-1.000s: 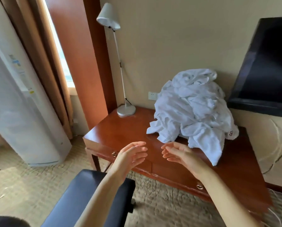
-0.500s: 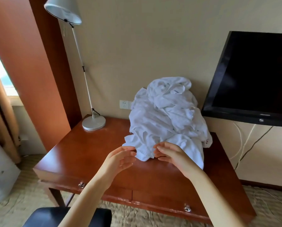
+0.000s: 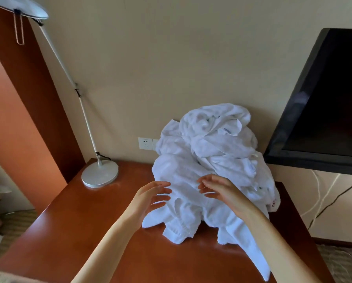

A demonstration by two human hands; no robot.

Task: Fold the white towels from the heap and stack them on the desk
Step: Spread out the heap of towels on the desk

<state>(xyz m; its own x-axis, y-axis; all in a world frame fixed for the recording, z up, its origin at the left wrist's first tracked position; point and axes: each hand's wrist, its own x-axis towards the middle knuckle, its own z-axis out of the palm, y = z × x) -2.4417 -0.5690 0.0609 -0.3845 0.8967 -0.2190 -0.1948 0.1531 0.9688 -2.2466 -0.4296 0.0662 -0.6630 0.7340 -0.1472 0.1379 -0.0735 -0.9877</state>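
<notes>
A tall heap of crumpled white towels [image 3: 207, 160] leans against the wall at the back right of the reddish wooden desk [image 3: 85, 227]. One towel end trails down toward the desk's front right edge. My left hand [image 3: 150, 198] and my right hand [image 3: 222, 190] are stretched out side by side in front of the heap's lower middle, palms facing each other, fingers spread and relaxed. Neither hand holds anything; whether the fingertips touch the cloth cannot be told.
A white desk lamp [image 3: 99, 173] stands at the back left of the desk, its arm slanting up to the left. A wall socket [image 3: 145, 143] sits left of the heap. A black TV [image 3: 326, 111] hangs at the right, cables [image 3: 324, 203] below it.
The view has closed in on the desk, and both hands have moved forward and up from the desk's front edge to the heap. Nothing has been taken hold of.
</notes>
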